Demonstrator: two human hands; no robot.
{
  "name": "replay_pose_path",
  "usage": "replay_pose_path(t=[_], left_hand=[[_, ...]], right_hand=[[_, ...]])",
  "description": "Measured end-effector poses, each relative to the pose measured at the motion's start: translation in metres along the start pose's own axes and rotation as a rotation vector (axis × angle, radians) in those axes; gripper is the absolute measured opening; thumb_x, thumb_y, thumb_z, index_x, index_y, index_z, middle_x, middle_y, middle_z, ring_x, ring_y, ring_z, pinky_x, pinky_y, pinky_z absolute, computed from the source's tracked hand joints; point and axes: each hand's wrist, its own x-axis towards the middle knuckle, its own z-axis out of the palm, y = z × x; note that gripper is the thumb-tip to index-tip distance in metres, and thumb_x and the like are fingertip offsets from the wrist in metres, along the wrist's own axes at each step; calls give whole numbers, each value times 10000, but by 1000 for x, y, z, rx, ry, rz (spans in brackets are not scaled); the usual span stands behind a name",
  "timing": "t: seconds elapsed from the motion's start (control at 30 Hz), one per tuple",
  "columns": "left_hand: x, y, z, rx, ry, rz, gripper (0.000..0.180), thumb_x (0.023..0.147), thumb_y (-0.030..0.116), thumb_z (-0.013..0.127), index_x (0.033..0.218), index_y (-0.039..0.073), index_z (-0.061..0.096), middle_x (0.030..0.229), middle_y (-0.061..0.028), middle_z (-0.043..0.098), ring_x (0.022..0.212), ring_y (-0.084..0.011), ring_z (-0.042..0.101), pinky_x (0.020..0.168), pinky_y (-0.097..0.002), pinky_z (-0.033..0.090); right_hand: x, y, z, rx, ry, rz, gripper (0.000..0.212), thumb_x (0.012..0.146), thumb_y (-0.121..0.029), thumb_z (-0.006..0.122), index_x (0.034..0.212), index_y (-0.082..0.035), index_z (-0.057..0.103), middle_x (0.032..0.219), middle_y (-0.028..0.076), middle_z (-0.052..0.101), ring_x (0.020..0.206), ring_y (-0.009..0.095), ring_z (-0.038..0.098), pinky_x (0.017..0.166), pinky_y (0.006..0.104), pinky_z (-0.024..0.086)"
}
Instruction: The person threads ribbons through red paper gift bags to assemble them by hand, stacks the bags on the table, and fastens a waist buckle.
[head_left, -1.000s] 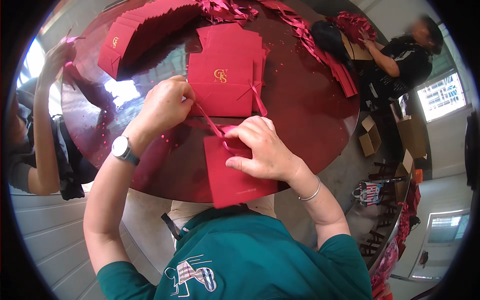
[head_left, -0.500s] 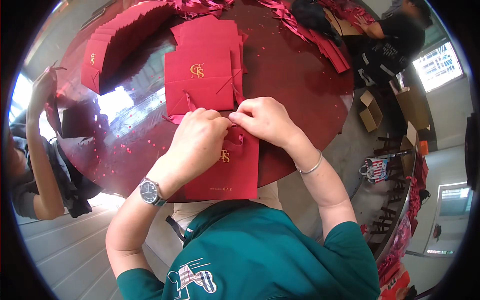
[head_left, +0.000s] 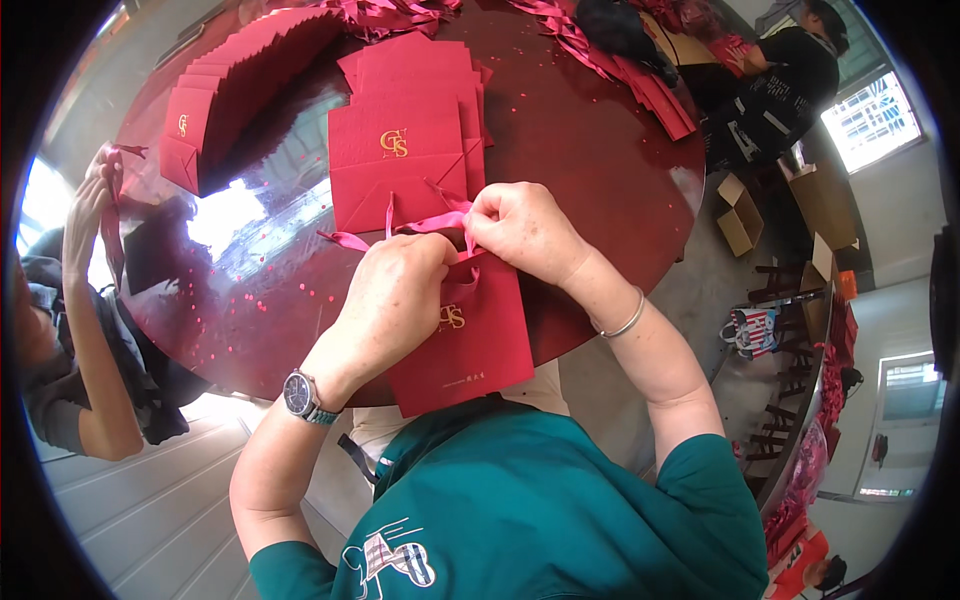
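Thumb and fingers of the right hand [head_left: 525, 225] are clamped together on a narrow, glossy pink ribbon [head_left: 443, 220]; the left hand [head_left: 400, 285] curls over the top of a rectangular red paper bag [head_left: 470, 360], its fingertips hidden, so I cannot tell its grip. Said bag overlaps the near edge of the round, polished dark-red table [head_left: 610, 180], beside overlapping flat red bags [head_left: 400, 170].

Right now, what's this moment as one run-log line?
left hand: at top edge of red bag | right hand: pinching pink ribbon | stacked red bags: on table beyond both hands
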Motion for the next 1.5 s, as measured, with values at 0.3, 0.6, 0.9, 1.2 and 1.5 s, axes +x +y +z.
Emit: replay_pose_path(t=[0.3,0.6,0.9,1.2,1.5], left_hand=[[-8,-3,-3,-206,-34,-213,190,907,-23,490,998,-45,655,898,-211,685,863,-322,686,766,-373,525],[-11,-19,-14,-346,20,-403,242,814,-85,509,968,-40,691,971,-217,684,952,-371,658,825,-404,529],[-20,-54,-30,39,-65,43,134,791,-19,645,895,10,724,1073,-185,653,1045,-345,602,889,-400,501],[-16,-51,-22,164,-16,-29,88,727,-65,618,782,2,631,874,-132,609,897,-335,584,784,-405,497],[-25,-48,-18,201,473,18,201,777,-49,614,969,-2,650,971,-156,633,952,-364,600,846,-433,496]], right_hand=[[-5,3,17,-94,309,36,165,912,-155,628,875,3,652,714,104,677,614,175,641,579,306,509],[-25,-23,24,-338,20,-454,124,872,-168,670,976,-101,661,903,20,666,891,218,597,836,357,399],[-28,-32,45,-377,-102,-532,231,861,-262,684,1013,-89,671,911,41,662,899,233,594,856,382,388],[-33,-34,56,-226,-110,-351,172,769,-168,708,871,-59,622,826,55,651,825,237,614,811,383,397],[-35,-22,19,-371,309,-514,357,781,-220,733,1083,-48,653,1097,144,645,1035,315,605,940,387,424]])
